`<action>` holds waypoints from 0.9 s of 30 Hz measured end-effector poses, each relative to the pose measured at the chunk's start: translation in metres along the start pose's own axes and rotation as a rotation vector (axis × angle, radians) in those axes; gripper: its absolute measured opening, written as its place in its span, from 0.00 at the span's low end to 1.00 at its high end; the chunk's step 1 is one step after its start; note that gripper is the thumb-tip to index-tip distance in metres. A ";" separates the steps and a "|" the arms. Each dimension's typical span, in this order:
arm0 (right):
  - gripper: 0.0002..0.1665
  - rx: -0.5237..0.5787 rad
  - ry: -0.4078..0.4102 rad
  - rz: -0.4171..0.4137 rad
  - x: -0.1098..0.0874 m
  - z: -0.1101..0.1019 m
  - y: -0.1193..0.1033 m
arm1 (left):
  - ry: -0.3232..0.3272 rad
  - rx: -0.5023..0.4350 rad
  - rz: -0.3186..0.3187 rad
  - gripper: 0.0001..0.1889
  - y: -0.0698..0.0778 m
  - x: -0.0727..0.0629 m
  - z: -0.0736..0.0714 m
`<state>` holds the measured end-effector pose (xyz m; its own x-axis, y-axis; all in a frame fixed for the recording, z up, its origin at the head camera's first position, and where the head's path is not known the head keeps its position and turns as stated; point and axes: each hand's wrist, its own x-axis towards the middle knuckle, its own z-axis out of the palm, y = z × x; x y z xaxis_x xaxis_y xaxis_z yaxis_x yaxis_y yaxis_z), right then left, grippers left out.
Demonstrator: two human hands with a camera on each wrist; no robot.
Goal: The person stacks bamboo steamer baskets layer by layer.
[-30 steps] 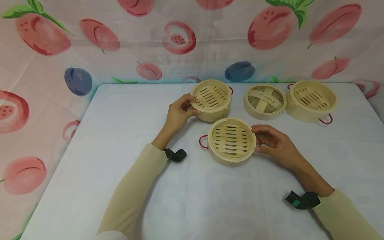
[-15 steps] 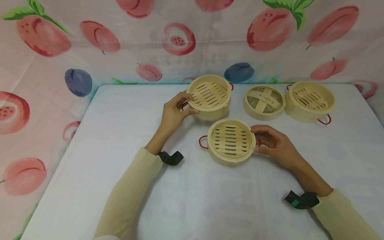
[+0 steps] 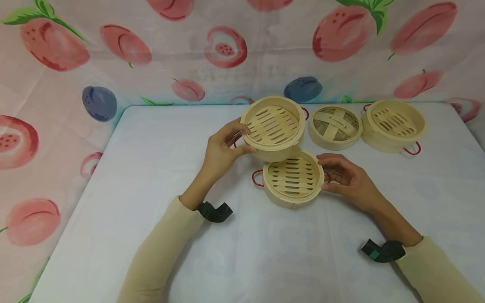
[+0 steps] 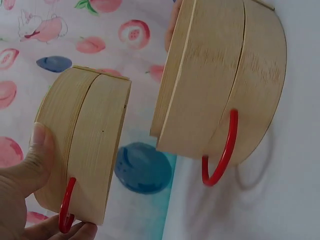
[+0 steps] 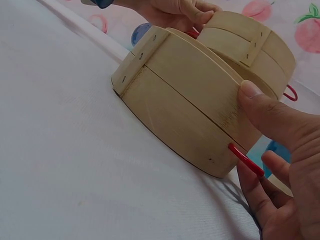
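My left hand [image 3: 223, 145] pinches the left rim of a bamboo steamer basket [image 3: 274, 126], thumb at its side. The basket has a slatted base and red handles, and hangs tilted above the table, overlapping the back edge of a second bamboo steamer basket [image 3: 293, 181] in the head view. That second one stands on the table, its right side gripped by my right hand [image 3: 350, 183] beside a red handle [image 5: 246, 160]. In the left wrist view the raised basket [image 4: 92, 145] shows apart from the standing one [image 4: 220, 75].
Behind and to the right, a round woven bamboo lid [image 3: 335, 128] lies on the white table [image 3: 113, 210]. Right of it stands another steamer basket [image 3: 394, 126] with red handles. A fruit-patterned cloth [image 3: 261, 63] hangs along the back and left.
My left hand has lifted its steamer basket off the table and brought it rightward and nearer, over the back edge of the other basket. The right hand has stayed in place.
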<state>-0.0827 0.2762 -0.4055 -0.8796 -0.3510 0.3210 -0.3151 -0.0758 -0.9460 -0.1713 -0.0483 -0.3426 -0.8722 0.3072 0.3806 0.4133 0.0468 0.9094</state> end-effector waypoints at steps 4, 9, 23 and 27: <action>0.35 0.003 -0.002 0.002 0.000 0.000 -0.001 | -0.021 -0.014 0.011 0.19 0.004 -0.006 0.003; 0.41 -0.013 0.000 0.040 0.001 -0.001 -0.002 | -0.044 -0.052 0.032 0.18 0.006 -0.012 0.008; 0.46 -0.005 -0.012 0.040 0.001 -0.002 -0.002 | -0.076 -0.070 0.091 0.19 0.011 -0.028 0.018; 0.47 0.010 -0.009 0.047 0.001 -0.002 -0.003 | -0.090 -0.077 0.107 0.19 0.011 -0.032 0.021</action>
<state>-0.0833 0.2776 -0.4021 -0.8901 -0.3631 0.2754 -0.2693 -0.0684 -0.9606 -0.1328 -0.0375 -0.3484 -0.7962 0.3903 0.4622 0.4781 -0.0623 0.8761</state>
